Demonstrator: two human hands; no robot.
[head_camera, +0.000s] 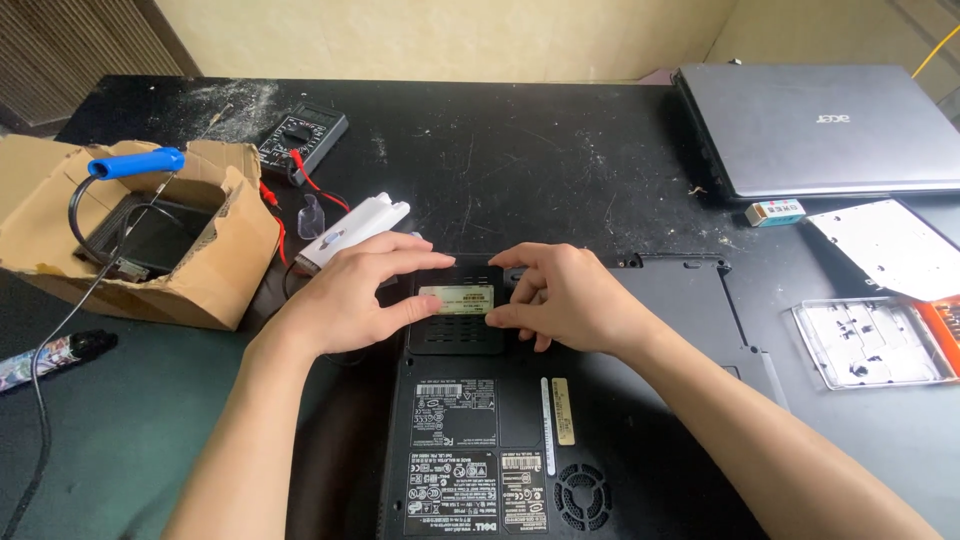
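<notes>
A black laptop (600, 440) lies upside down on the dark table, its labelled underside facing up. A small black cover panel (455, 330) with vent slots and a pale sticker sits on its far left part. My left hand (350, 295) holds the panel's left edge with thumb and fingers. My right hand (565, 295) grips the panel's right edge with its fingertips. Both forearms reach in from the bottom of the view.
A torn cardboard box (215, 270) at the left holds a blue-handled tool (135, 162) and cables. A multimeter (300, 135) with red leads lies behind. A white device (350, 230), closed silver laptop (820, 125), small eraser-like block (775, 212), white sheet (895, 245) and clear plastic tray (865, 340) also rest here.
</notes>
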